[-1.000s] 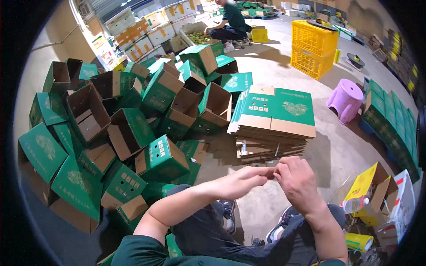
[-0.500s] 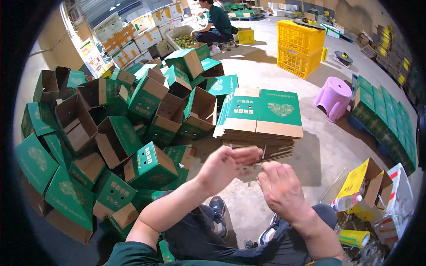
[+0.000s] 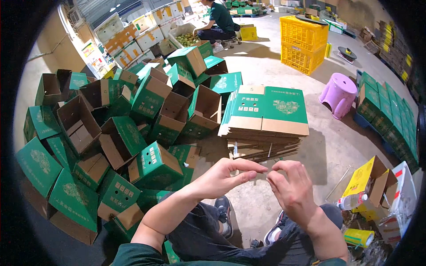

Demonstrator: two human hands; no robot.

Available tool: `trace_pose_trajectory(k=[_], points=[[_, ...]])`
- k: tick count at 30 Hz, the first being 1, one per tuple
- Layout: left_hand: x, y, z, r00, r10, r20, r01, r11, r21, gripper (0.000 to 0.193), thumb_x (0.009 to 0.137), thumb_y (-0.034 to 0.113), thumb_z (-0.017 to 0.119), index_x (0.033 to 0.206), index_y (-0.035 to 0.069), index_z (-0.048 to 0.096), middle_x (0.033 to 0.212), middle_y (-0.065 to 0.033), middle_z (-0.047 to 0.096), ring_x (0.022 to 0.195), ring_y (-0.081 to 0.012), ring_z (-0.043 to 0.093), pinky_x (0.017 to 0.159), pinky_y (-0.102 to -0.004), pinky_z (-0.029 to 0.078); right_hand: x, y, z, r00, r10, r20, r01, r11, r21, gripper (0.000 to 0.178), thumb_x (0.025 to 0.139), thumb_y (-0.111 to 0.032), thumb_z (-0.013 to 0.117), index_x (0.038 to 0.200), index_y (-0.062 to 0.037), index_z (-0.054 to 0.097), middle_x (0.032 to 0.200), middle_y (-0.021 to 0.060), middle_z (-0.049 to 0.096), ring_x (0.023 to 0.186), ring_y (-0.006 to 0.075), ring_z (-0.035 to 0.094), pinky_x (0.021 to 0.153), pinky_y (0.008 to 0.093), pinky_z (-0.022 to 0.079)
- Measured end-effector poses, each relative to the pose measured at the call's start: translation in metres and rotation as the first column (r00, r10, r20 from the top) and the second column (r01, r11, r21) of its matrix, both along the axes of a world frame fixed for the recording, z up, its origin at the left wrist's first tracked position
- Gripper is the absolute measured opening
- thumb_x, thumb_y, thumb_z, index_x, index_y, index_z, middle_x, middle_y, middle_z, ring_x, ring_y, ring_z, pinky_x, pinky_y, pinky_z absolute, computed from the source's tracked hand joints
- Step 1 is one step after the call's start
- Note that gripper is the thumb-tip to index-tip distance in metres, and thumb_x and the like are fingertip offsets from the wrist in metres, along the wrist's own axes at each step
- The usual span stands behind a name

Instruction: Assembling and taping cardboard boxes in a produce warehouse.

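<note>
My left hand (image 3: 222, 178) reaches in above my knees, its fingers stretched out and its thumb a little apart from them. Opposite it, my right hand (image 3: 293, 186) is bent with curled fingers pinched together. The fingertips of both hands almost meet. Whatever lies in the right pinch, if anything, is too small to make out. Just beyond my hands stands a stack of flattened green and brown cardboard boxes (image 3: 270, 108). Neither hand visibly touches the stack.
Many opened green cartons (image 3: 120, 137) lie heaped on the left. To the right are a purple stool (image 3: 339, 91), stacked green boxes (image 3: 386, 111) and a yellow carton (image 3: 359, 177) with a plastic bottle (image 3: 353, 201). Yellow crates (image 3: 302, 46) stand farther back, near a crouching person (image 3: 219, 22).
My hands have moved slightly lower and nearer each other. The left hand has turned from flat and blurred to showing its thumb below the fingers. The view has shifted a little.
</note>
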State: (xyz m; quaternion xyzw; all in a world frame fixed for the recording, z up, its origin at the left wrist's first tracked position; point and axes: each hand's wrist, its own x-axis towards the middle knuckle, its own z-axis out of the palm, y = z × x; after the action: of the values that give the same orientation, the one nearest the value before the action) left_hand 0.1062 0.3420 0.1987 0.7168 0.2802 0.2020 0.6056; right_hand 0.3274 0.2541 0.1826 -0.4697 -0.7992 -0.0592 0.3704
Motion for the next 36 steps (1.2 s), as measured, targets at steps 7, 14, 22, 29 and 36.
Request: trace_pose_trajectory(k=[7,14,22,29,36], points=[[0.003,-0.004,-0.003,0.987,0.155,-0.045,-0.111,0.853,0.510,0.032,0.085,0.008,0.082,0.116,0.008,0.077,0.116,-0.0095,0.076,0.111,-0.0232,0.070,0.104,-0.0375,0.050,-0.003,0.001,-0.001,0.999,0.030,-0.023,-0.029,0.999,0.028,0.021,0.083,-0.008,0.068,0.103,-0.0044,0.067,0.108,0.0109,0.061,0.102,0.0282,0.061,0.086,0.0401,0.050],[0.002,-0.007,-0.003,0.969,0.234,-0.074,-0.115,0.700,0.705,0.027,0.074,0.019,0.091,0.097,0.015,0.078,0.114,-0.0007,0.076,0.125,-0.0263,0.063,0.114,-0.0562,0.038,-0.004,0.000,0.002,0.992,-0.029,-0.120,0.030,0.999,0.010,0.021,0.080,-0.005,0.076,0.099,-0.0060,0.067,0.105,0.0088,0.062,0.098,0.0282,0.061,0.083,0.0399,0.050],[0.002,-0.011,-0.014,0.940,0.338,-0.048,-0.140,0.509,0.849,0.024,0.072,0.023,0.092,0.089,0.019,0.075,0.114,0.0058,0.073,0.134,-0.0259,0.056,0.117,-0.0669,0.029,-0.011,0.000,-0.002,0.987,-0.030,-0.156,0.021,0.998,-0.059,0.020,0.081,-0.005,0.077,0.098,-0.0053,0.068,0.106,0.0097,0.062,0.097,0.0294,0.061,0.083,0.0408,0.050],[0.002,-0.012,-0.018,0.937,0.348,-0.031,-0.170,0.532,0.830,0.016,0.079,0.021,0.087,0.093,0.021,0.079,0.122,0.0041,0.072,0.137,-0.0275,0.053,0.118,-0.0658,0.028,-0.014,0.000,-0.005,0.976,-0.062,-0.210,0.048,0.996,-0.073,0.019,0.081,-0.004,0.077,0.098,-0.0050,0.068,0.104,0.0111,0.062,0.094,0.0309,0.062,0.080,0.0420,0.052],[0.001,-0.018,-0.015,0.958,0.287,-0.012,-0.154,0.546,0.823,0.016,0.080,0.017,0.085,0.095,0.018,0.079,0.127,0.0004,0.070,0.137,-0.0323,0.052,0.116,-0.0570,0.037,-0.013,0.001,-0.001,0.964,-0.156,-0.216,0.148,0.988,-0.054,0.019,0.081,-0.002,0.077,0.097,-0.0055,0.068,0.101,0.0111,0.062,0.091,0.0315,0.062,0.078,0.0420,0.051]])
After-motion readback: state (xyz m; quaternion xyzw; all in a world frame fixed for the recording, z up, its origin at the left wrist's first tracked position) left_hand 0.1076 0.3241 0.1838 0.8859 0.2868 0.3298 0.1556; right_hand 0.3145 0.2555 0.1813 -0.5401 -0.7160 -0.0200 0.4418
